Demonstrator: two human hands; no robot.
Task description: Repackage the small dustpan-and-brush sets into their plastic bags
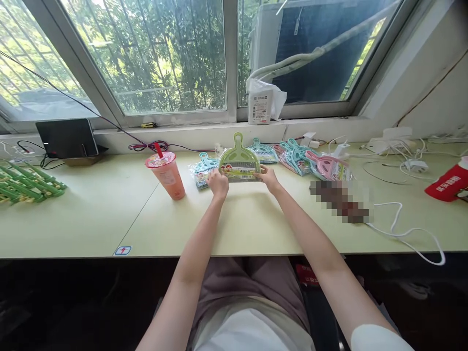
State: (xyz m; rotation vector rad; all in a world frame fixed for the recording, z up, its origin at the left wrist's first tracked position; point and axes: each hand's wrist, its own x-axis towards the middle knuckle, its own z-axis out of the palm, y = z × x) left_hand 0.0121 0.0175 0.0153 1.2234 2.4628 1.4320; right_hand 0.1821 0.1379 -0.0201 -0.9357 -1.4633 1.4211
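Note:
A green dustpan-and-brush set (239, 157) in clear packaging stands upright above the table, its handle pointing up and a printed label across its lower part. My left hand (218, 183) is closed on its lower left corner. At the lower right corner, my right hand (269, 179) grips it with thumb and fingers. Behind it and to the left lies a blue packaged dustpan set (204, 168). Another blue dustpan set (265, 152) is just behind on the right. Farther right are blue dustpan sets (298, 157) and a pink dustpan set (326, 166) in a pile.
A drink cup (169, 178) with a red straw stands left of my left hand. Green stalk-like items (29, 180) and a dark tablet (68, 139) are at the far left. A white cable (405, 234), a blurred patch and a red object (448, 184) lie right.

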